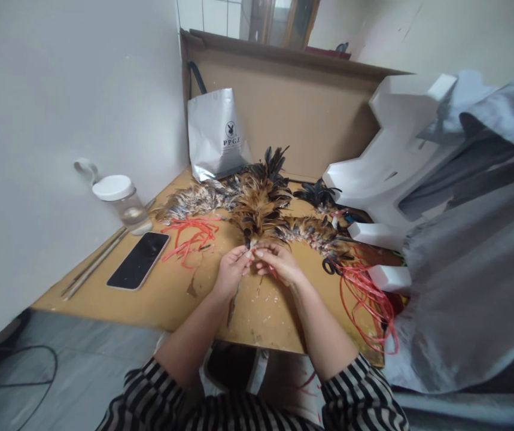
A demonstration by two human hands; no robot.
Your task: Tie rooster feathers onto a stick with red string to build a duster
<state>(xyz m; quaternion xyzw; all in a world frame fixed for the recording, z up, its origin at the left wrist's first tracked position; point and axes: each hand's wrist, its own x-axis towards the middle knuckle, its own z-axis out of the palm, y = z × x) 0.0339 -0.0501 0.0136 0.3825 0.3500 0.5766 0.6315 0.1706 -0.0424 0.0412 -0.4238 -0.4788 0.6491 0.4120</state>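
My left hand (233, 268) and my right hand (280, 263) meet near the middle of the table, fingertips pinched together at the pale base of a bundle of brown feathers (257, 209). Its tips fan away from me, dark at the far end. A bit of red strip shows under my right fingers. Exactly which feathers each hand grips is partly hidden by the fingers. Grey-white feathers (203, 199) lie in a heap to the left, and more brown feathers (313, 232) spread to the right. Beyond those sits a black feather tuft (317, 194).
Red plastic strips lie in a left pile (189, 235) and a right tangle (367, 293), beside black-handled scissors (331, 266). A phone (139, 260), thin sticks (97, 263), a lidded jar (122, 200), a silver bag (214, 134) and white foam (373, 149) surround the work area.
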